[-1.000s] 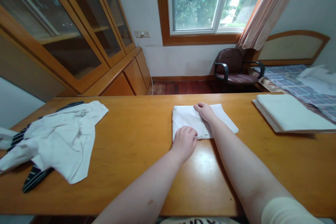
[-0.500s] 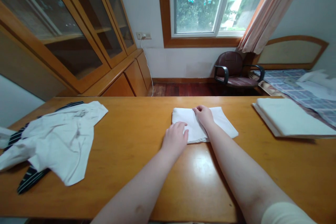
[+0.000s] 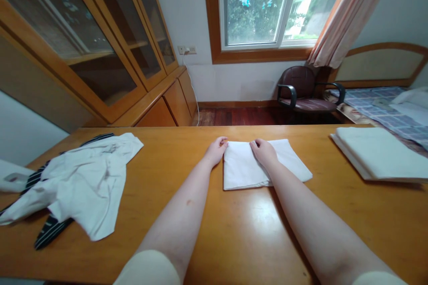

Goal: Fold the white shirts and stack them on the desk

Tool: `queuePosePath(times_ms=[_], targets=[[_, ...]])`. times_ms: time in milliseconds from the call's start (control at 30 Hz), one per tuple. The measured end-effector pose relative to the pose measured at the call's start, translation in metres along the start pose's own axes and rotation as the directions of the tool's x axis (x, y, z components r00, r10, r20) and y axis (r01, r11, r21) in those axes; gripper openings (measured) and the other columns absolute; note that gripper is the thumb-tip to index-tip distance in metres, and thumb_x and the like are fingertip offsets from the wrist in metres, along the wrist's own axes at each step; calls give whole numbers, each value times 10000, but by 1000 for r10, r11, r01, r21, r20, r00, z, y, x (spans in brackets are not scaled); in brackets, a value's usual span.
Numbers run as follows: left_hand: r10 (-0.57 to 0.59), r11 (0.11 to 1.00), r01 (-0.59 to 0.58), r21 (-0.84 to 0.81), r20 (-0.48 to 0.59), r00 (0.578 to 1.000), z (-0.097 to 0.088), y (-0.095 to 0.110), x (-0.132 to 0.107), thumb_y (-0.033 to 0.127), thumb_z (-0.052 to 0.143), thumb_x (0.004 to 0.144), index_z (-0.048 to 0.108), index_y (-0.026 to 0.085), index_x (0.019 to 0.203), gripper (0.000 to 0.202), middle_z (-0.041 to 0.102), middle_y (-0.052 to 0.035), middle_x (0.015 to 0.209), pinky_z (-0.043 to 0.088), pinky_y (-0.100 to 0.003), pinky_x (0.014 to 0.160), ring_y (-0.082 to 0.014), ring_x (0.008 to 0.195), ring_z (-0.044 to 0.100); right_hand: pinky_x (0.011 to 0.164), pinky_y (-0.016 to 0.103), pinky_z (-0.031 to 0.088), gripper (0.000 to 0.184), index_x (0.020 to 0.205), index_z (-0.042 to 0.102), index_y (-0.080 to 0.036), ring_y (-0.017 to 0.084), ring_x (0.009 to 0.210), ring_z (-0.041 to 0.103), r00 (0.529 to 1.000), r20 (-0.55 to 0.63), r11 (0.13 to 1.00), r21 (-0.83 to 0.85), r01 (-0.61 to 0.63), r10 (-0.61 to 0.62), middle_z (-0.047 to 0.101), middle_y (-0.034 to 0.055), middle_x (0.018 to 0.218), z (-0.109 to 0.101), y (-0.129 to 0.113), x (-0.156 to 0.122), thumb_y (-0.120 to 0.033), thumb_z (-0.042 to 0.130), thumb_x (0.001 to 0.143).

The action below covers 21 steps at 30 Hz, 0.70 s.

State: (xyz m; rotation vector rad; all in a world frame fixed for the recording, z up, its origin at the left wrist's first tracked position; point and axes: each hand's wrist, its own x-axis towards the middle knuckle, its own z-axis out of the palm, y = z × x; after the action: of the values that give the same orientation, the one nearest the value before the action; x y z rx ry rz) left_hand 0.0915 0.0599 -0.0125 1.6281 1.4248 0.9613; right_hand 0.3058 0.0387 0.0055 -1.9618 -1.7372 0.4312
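Hands (image 3: pixel 240 151) on folded white cloth (image 3: pixel 261 164), crumpled shirt (image 3: pixel 80 182) left, folded stack (image 3: pixel 377 158) right

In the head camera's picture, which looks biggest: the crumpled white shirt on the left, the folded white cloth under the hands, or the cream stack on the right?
1. crumpled white shirt, largest.
2. cream stack and folded white cloth: they look about alike, and the frame edge cuts the stack, so I will not rank them.
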Motion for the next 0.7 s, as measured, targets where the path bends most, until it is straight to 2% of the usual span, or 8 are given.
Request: queuePosePath(times_ms=[167,267,400,500,600,700], targets=[[-3,981,13,196,-49,999,-1,5,-6,302,549,819,565,205,1011,216,627,-7,859,463,-271,728,-131,730,573,602,259,318,309,802,664,-195,176,720,565,1000,-15,1000,-13,22,-23,676,68,795,4,-1,-1,-383,430,875],[30,937,2,350,-85,996,1,11,-10,244,544,811,549,194,996,191,634,-42,918,454,-292,783,-163,835,586,626,259,338,303,802,665,-194,178,743,581,999,-29,1000,-27,16,-17,684,72,811,4,-3,-2,-386,442,873],[57,855,8,519,-109,992,2,25,-20,234,508,834,581,175,983,176,622,-91,1009,443,-337,850,-207,938,579,641,273,363,302,835,670,-193,195,775,602,997,-59,991,-117,-65,59,686,89,857,3,-5,-3,-402,456,871],[181,791,-74,607,-117,977,2,41,-31,199,481,845,608,184,1024,219,595,-98,1102,410,-360,926,-218,1031,549,646,285,377,302,871,672,-194,207,789,612,994,-64,980,-174,-98,88,684,98,882,3,-5,-3,-398,449,880],[352,736,-280,616,5,936,12,54,-43,188,424,879,603,206,1091,278,580,-75,1188,366,-346,993,-195,1117,508,645,284,382,301,872,666,-191,203,789,619,996,-59,977,-200,-80,69,685,98,887,5,-4,-2,-387,439,890],[350,672,-392,628,198,916,30,57,-51,262,428,892,559,179,1203,347,534,-94,1305,299,-390,1064,-220,1230,441,638,282,382,288,869,656,-185,200,783,623,997,-69,973,-225,-58,43,685,93,879,6,-4,-1,-368,435,897]])
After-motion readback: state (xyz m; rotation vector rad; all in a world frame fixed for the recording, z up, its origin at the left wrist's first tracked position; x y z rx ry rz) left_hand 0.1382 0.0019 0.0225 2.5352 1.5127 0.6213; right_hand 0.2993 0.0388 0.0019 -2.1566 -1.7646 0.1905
